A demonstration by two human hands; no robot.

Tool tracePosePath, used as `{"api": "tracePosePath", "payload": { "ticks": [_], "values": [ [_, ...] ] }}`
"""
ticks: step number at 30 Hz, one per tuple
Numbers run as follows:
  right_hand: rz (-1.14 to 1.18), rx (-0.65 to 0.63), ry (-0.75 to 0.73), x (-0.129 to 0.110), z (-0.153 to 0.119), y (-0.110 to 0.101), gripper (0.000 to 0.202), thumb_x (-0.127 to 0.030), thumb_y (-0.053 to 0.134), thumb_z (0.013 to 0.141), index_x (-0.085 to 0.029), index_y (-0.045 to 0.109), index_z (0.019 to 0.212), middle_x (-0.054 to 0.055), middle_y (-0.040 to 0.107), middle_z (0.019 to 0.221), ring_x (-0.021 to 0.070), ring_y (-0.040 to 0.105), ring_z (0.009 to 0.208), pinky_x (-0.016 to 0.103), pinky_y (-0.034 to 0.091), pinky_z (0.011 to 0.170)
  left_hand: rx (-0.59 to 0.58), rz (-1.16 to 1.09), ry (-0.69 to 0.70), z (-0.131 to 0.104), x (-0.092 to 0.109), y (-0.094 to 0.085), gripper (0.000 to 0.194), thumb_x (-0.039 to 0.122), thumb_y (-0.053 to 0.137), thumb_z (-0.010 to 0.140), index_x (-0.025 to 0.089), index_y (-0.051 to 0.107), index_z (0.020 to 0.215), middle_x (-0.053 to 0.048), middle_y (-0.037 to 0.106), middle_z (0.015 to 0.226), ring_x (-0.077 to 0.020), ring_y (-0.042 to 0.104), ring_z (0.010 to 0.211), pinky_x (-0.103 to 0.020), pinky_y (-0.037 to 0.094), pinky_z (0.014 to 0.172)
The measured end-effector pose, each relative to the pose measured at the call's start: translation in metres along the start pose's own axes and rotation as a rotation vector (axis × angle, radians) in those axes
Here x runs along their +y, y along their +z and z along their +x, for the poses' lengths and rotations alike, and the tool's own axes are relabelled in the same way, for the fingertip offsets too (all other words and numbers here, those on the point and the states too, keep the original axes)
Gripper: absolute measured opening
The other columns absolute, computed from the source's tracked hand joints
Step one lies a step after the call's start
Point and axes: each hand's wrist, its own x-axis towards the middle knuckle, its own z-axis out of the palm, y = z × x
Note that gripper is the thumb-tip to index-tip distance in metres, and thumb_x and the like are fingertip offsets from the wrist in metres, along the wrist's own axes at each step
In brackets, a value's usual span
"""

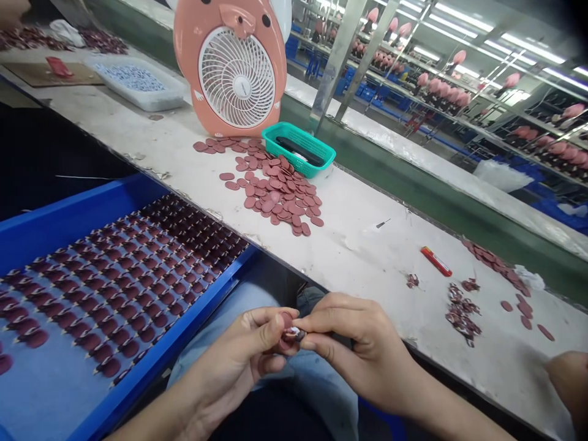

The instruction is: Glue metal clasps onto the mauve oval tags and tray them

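Above my lap, at the table's front edge, both hands meet on one small reddish-brown piece (pixel 285 340) with a white and dark part on its right side. My left hand (pixel 248 343) grips its reddish disc between thumb and fingers. The thumb and fingertips of my right hand (pixel 353 343) pinch the dark end. Fingers cover much of the piece. Beyond my hands a loose pile of reddish oval discs (pixel 280 193) lies on the white table (pixel 367 257). At the left, a blue tray (pixel 184 312) holds rows of similar small assembled pieces (pixel 110 366).
An orange fan (pixel 241 79) stands behind a green basket (pixel 321 153). Rightward lie a red tube (pixel 435 261), small dark pieces (pixel 462 312) and more discs (pixel 526 309). A white tub (pixel 138 82) is farther left. Part of another person (pixel 569 380) shows at the right edge.
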Motion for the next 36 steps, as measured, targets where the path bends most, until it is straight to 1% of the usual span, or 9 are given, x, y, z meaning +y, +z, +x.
{"api": "tracePosePath", "payload": {
  "ticks": [13, 19, 24, 27, 29, 30, 31, 34, 36],
  "values": [
    [0.036, -0.044, 0.017, 0.002, 0.005, 0.002, 0.012, -0.018, 0.068, 0.091, -0.022, 0.078, 0.098, 0.004, 0.075, 0.081, 0.0137, 0.068, 0.072, 0.024, 0.055, 0.067, 0.006, -0.048, 0.004, -0.001, 0.004, 0.001, 0.034, 0.036, 0.097, 0.052, 0.017, 0.080, 0.075, 0.001, 0.070, 0.062, -0.0060, 0.062, 0.054, -0.011, 0.050, 0.046],
    [0.064, -0.086, 0.032, 0.004, 0.009, 0.002, 0.012, -0.018, 0.067, 0.092, -0.022, 0.077, 0.096, 0.003, 0.075, 0.082, 0.0130, 0.067, 0.074, 0.024, 0.054, 0.069, 0.077, -0.020, -0.005, -0.006, 0.005, 0.000, 0.036, 0.035, 0.097, 0.053, 0.017, 0.080, 0.079, 0.002, 0.070, 0.065, -0.0072, 0.064, 0.058, -0.012, 0.053, 0.050],
    [0.070, -0.148, 0.058, 0.003, 0.012, -0.004, 0.012, -0.018, 0.066, 0.093, -0.024, 0.076, 0.099, 0.001, 0.074, 0.084, 0.0113, 0.066, 0.076, 0.022, 0.052, 0.070, -0.026, 0.019, 0.007, 0.000, 0.002, -0.008, 0.033, 0.041, 0.092, 0.064, 0.018, 0.079, 0.082, 0.001, 0.066, 0.068, -0.0076, 0.062, 0.060, -0.012, 0.052, 0.047],
    [0.054, -0.146, 0.045, 0.004, 0.011, -0.006, 0.014, -0.017, 0.065, 0.093, -0.023, 0.074, 0.101, 0.001, 0.073, 0.087, 0.0098, 0.066, 0.076, 0.021, 0.053, 0.069, -0.109, 0.052, 0.030, 0.004, 0.002, -0.013, 0.047, 0.050, 0.089, 0.064, 0.017, 0.078, 0.096, -0.003, 0.070, 0.080, -0.0123, 0.066, 0.071, -0.014, 0.054, 0.046],
    [-0.015, -0.068, -0.007, 0.007, 0.010, -0.004, 0.014, -0.015, 0.065, 0.092, -0.021, 0.072, 0.102, 0.001, 0.071, 0.087, 0.0093, 0.065, 0.075, 0.020, 0.053, 0.068, -0.117, 0.061, 0.079, 0.005, 0.003, -0.015, 0.061, 0.056, 0.089, 0.061, 0.019, 0.076, 0.108, -0.008, 0.072, 0.098, -0.0170, 0.069, 0.083, -0.017, 0.057, 0.049],
    [-0.086, 0.005, -0.047, 0.009, 0.009, -0.001, 0.015, -0.013, 0.065, 0.091, -0.019, 0.071, 0.103, 0.002, 0.070, 0.086, 0.0092, 0.065, 0.074, 0.020, 0.053, 0.066, -0.079, 0.061, 0.126, 0.006, 0.003, -0.015, 0.063, 0.056, 0.090, 0.060, 0.020, 0.075, 0.109, -0.008, 0.072, 0.104, -0.0175, 0.069, 0.085, -0.017, 0.057, 0.050],
    [-0.177, 0.090, -0.095, 0.011, 0.009, 0.002, 0.015, -0.012, 0.065, 0.090, -0.017, 0.070, 0.103, 0.003, 0.070, 0.085, 0.0095, 0.064, 0.072, 0.020, 0.054, 0.065, -0.017, 0.061, 0.185, 0.006, 0.003, -0.015, 0.059, 0.053, 0.091, 0.059, 0.021, 0.075, 0.107, -0.007, 0.072, 0.102, -0.0163, 0.068, 0.082, -0.017, 0.056, 0.049],
    [-0.502, 0.330, -0.266, 0.018, 0.010, 0.017, 0.017, -0.007, 0.067, 0.087, -0.012, 0.068, 0.104, 0.007, 0.069, 0.083, 0.0131, 0.062, 0.069, 0.025, 0.054, 0.061, 0.173, 0.085, 0.407, 0.007, 0.000, -0.012, 0.039, 0.041, 0.094, 0.059, 0.021, 0.073, 0.084, 0.003, 0.064, 0.073, -0.0080, 0.055, 0.058, -0.014, 0.049, 0.041],
    [-0.667, 0.417, -0.381, 0.022, 0.012, 0.029, 0.021, -0.004, 0.068, 0.086, -0.009, 0.066, 0.106, 0.008, 0.069, 0.079, 0.0156, 0.061, 0.067, 0.029, 0.054, 0.059, 0.182, 0.133, 0.499, 0.009, -0.002, -0.008, 0.037, 0.038, 0.095, 0.058, 0.019, 0.071, 0.078, 0.005, 0.058, 0.063, -0.0061, 0.046, 0.050, -0.013, 0.044, 0.038]
  ]
}}
